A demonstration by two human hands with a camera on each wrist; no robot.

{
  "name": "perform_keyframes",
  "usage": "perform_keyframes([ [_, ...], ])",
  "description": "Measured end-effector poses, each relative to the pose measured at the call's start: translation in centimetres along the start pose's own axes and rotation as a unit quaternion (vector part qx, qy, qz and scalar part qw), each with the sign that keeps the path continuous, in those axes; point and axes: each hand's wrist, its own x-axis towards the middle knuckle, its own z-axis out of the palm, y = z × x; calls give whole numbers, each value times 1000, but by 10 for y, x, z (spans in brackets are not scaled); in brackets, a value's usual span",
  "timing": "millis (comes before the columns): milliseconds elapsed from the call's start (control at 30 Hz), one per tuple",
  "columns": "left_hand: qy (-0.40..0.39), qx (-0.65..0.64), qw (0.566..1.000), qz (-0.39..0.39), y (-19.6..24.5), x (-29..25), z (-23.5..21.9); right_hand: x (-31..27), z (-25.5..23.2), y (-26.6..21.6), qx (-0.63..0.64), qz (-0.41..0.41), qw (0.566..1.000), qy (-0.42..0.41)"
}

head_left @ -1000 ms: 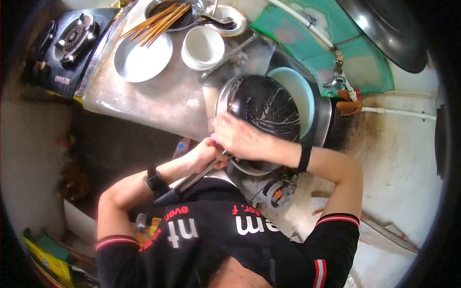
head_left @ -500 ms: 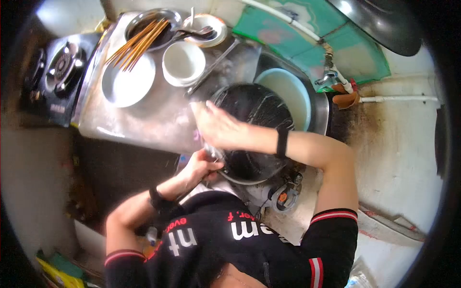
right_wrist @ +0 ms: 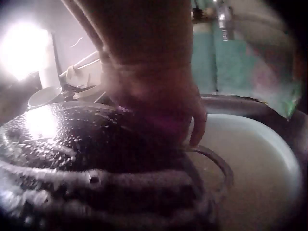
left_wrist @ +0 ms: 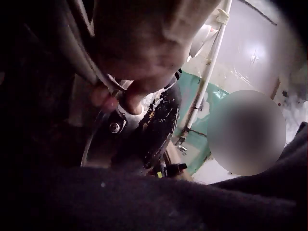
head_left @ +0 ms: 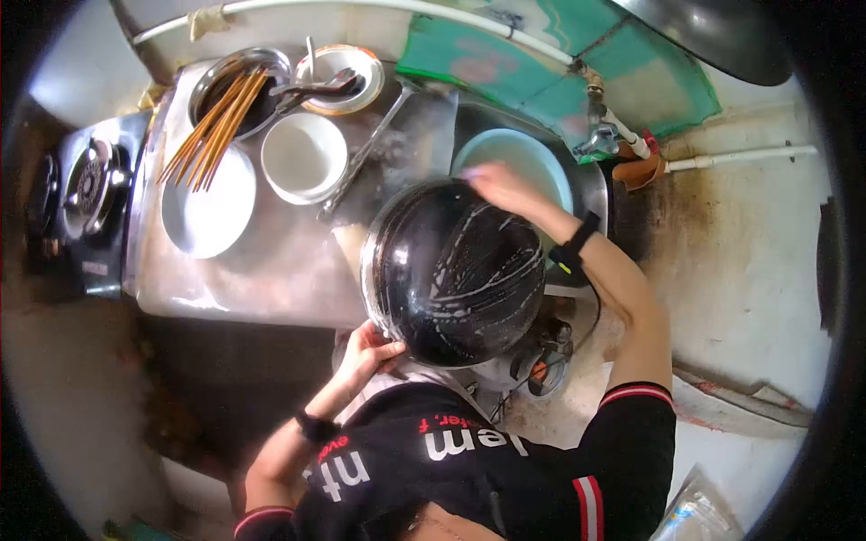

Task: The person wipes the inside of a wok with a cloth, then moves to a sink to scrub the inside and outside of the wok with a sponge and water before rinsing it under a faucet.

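Observation:
A black wok (head_left: 451,270) is held over the sink with its domed underside up, streaked with white suds. My left hand (head_left: 368,350) grips its near left rim; in the left wrist view the thumb and fingers pinch the edge beside a screwed handle bracket (left_wrist: 115,127). At the far rim, my right hand (head_left: 505,187) presses a small purple pad (right_wrist: 166,126) against the wok. Most of that pad is hidden under the palm. Beneath the wok's far right side stands a light blue basin (head_left: 557,171) of cloudy water.
On the steel counter (head_left: 271,288) to the left are a white plate (head_left: 209,216), stacked white bowls (head_left: 304,158), a steel bowl (head_left: 200,86) with chopsticks (head_left: 216,126), and a bowl with spoons (head_left: 365,63). A tap (head_left: 600,142) juts out behind the sink (head_left: 591,194).
My right hand has swept from the wok's left rim across to its far right edge. The left hand keeps its grip near the handle. The head view has shifted.

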Motion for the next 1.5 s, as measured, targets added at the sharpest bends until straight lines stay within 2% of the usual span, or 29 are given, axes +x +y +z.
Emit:
perform_keyframes([
  [33,3,-9,1000,-5,1,2,1,18,11,-10,-94,-222,966,89],
  [67,5,-16,1000,-14,1,1,2,25,12,-46,-112,-233,965,53],
  [100,12,-10,1000,-26,5,-1,4,32,1,-89,-189,-133,962,-143],
  [133,11,-3,1000,-20,1,1,0,54,27,-78,-132,-212,959,-131],
  [167,9,-13,1000,-16,2,0,1,46,19,-89,-35,-145,983,-110],
  [200,7,-24,1000,-14,4,-1,2,44,23,-75,-8,-212,977,-15],
  [267,13,-10,1000,-17,3,0,4,61,27,-16,76,-198,977,1],
  [300,27,-3,1000,-5,4,0,4,47,7,-1,68,-94,993,-29],
  [333,23,-10,1000,-9,6,-1,5,30,-3,18,66,-34,997,13],
  [400,30,-7,999,-12,6,-2,5,9,11,66,135,45,989,28],
  [467,42,-32,999,-3,6,-2,12,-22,-6,8,-7,38,992,118],
  [500,42,-36,998,7,2,-3,11,-15,0,5,-71,-95,980,160],
  [533,42,-38,998,18,-2,-2,11,-8,-3,-8,-41,-124,980,148],
  [600,46,-25,998,34,-8,-1,10,5,-11,-7,82,-96,987,104],
  [733,84,1,996,42,-8,0,15,-29,-4,22,126,-35,984,118],
  [800,68,-10,997,41,-9,-1,12,-50,14,35,112,23,957,265],
  [833,52,-22,997,48,-10,1,11,-50,14,39,99,88,961,241],
  [867,52,-16,998,45,-9,-1,7,-44,16,41,106,92,960,242],
  [933,45,20,998,41,-11,2,6,-23,-1,29,84,122,980,132],
  [967,56,38,997,37,-8,1,11,-21,-2,23,52,79,976,195],
  [1067,63,39,996,52,-14,-1,7,-23,10,56,173,38,960,217],
  [1133,68,43,995,61,-12,2,10,-28,11,67,159,31,960,227],
  [1200,72,62,994,62,-16,2,7,-30,15,73,62,127,978,153],
  [1267,76,83,992,51,-14,2,10,-11,-6,54,68,112,987,88],
  [1300,72,77,993,58,-17,3,8,3,-4,47,118,45,983,131],
  [1333,71,72,993,63,-19,3,6,-6,-4,35,92,42,976,194],
  [1400,82,90,991,50,-18,-1,6,-21,6,39,140,46,962,230],
  [1467,81,99,989,73,-18,-1,7,-60,13,43,213,66,950,220],
  [1500,80,99,989,73,-19,-1,6,-86,18,43,232,89,936,249],
])
